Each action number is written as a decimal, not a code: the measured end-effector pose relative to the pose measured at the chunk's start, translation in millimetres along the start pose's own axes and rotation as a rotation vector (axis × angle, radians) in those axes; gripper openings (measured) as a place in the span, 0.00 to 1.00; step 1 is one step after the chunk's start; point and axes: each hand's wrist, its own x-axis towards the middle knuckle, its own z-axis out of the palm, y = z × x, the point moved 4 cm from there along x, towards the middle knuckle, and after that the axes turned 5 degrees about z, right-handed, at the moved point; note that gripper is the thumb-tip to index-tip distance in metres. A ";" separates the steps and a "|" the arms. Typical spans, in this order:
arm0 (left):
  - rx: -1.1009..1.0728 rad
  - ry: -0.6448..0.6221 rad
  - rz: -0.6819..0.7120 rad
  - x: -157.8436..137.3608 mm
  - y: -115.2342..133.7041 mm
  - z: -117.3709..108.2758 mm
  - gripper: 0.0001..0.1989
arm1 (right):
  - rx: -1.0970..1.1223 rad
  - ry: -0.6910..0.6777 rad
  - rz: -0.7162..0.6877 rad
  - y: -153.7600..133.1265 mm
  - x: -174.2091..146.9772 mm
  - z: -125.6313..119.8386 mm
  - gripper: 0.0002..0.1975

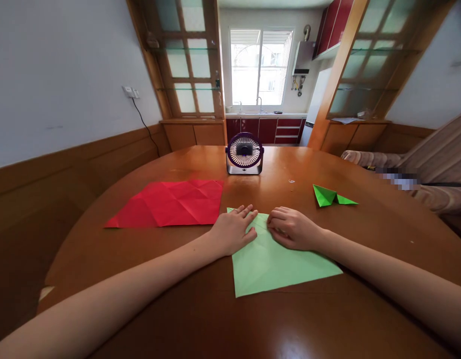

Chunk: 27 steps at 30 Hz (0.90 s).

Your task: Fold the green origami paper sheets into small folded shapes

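Observation:
A light green sheet of paper (279, 269) lies on the wooden table in front of me, with faint creases near its far left part. My left hand (234, 232) rests on the sheet's far left side, palm down with its fingers spread. Just to the right, my right hand (292, 228) is closed, its fingers curled and pressed together at the sheet's far edge. Under that hand the paper's edge is partly hidden. To the left lies a creased red sheet of paper (178, 203), close to my left hand. A folded bright green paper piece (330, 196) sits beyond my right forearm.
A small purple desk fan (244, 152) stands at the far middle of the wooden table (178, 319). A tiny white scrap (291, 181) lies right of the fan. A striped sofa (436, 154) is beyond the table on the right.

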 end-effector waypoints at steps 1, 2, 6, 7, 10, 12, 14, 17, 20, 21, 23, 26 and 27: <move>0.010 -0.003 0.002 0.3 1.3 -0.2 0.26 | 0.001 -0.001 0.000 0.0 0.0 0.1 0.08; 0.021 -0.002 0.004 0.8 2.9 -0.4 0.26 | 0.002 -0.001 0.001 0.1 -0.1 0.2 0.08; 0.056 0.028 -0.003 3.4 9.4 -0.2 0.26 | -0.002 0.005 -0.004 0.0 -0.2 0.5 0.09; 0.055 0.036 -0.007 3.9 10.8 0.0 0.25 | -0.002 0.007 -0.006 -0.1 -0.2 0.4 0.09; 0.043 0.060 -0.023 4.3 12.4 0.6 0.25 | 0.008 0.011 -0.005 -0.2 -0.4 -0.1 0.08; 0.025 0.065 -0.041 3.3 10.5 1.3 0.25 | 0.015 0.012 -0.002 -0.2 -0.5 -0.3 0.08; -0.012 0.058 -0.047 1.4 6.4 2.6 0.25 | 0.018 0.010 0.001 -0.3 -0.5 -0.2 0.08; -0.089 0.043 -0.021 -2.0 -2.0 5.1 0.25 | 0.017 0.009 0.008 -0.2 -0.4 -0.2 0.08; -0.134 0.038 0.013 -4.6 -10.7 7.3 0.25 | 0.017 0.002 0.015 -0.4 -0.4 -1.1 0.08; -0.140 0.038 0.022 -5.2 -13.3 8.0 0.26 | 0.019 -0.001 0.016 -0.6 -0.4 -1.6 0.08; -0.153 0.034 0.037 -6.1 -17.7 9.2 0.26 | 0.024 -0.003 0.018 -1.1 -0.2 -2.8 0.08; -0.178 0.018 0.060 -7.1 -22.5 10.3 0.26 | 0.034 -0.002 0.018 -1.9 0.0 -4.3 0.08; -0.187 0.011 0.066 -7.3 -23.7 10.3 0.27 | 0.037 0.000 0.018 -2.0 0.1 -4.6 0.08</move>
